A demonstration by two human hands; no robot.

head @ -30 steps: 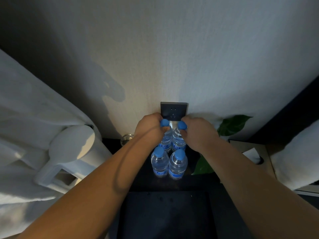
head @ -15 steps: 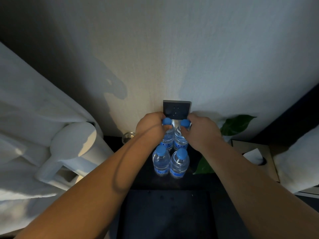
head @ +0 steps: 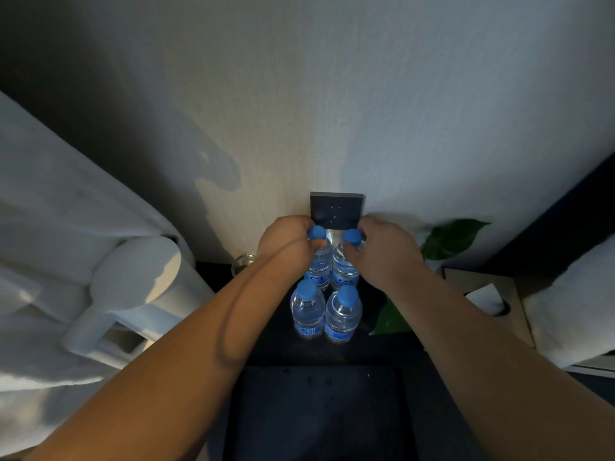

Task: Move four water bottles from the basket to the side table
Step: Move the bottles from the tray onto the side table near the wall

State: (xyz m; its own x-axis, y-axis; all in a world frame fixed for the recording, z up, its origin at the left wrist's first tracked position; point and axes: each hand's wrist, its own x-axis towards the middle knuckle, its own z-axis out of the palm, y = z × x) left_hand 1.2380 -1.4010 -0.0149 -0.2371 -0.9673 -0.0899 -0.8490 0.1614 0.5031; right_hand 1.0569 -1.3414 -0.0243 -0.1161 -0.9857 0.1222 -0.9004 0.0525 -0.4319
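Note:
Clear water bottles with blue caps stand in a two-by-two block on the dark side table (head: 392,347), close to the wall. My left hand (head: 286,247) grips the neck of the back left bottle (head: 318,261). My right hand (head: 382,254) holds the neck of the back right bottle (head: 344,264). The front left bottle (head: 307,311) and the front right bottle (head: 342,314) stand upright, untouched, just in front of them. A dark basket (head: 316,414) lies below, near me; its inside looks dark and I see no bottle in it.
A white kettle (head: 133,294) sits left of the bottles, with white bedding behind it. A small glass (head: 243,262) stands by the wall. A black wall socket (head: 336,211) is right behind the bottles. Green leaves (head: 449,241) and a tissue box (head: 489,297) are at the right.
Both hands and the two back bottles have shifted slightly farther toward the wall; my grip on the necks is unchanged. The front two bottles have stayed put.

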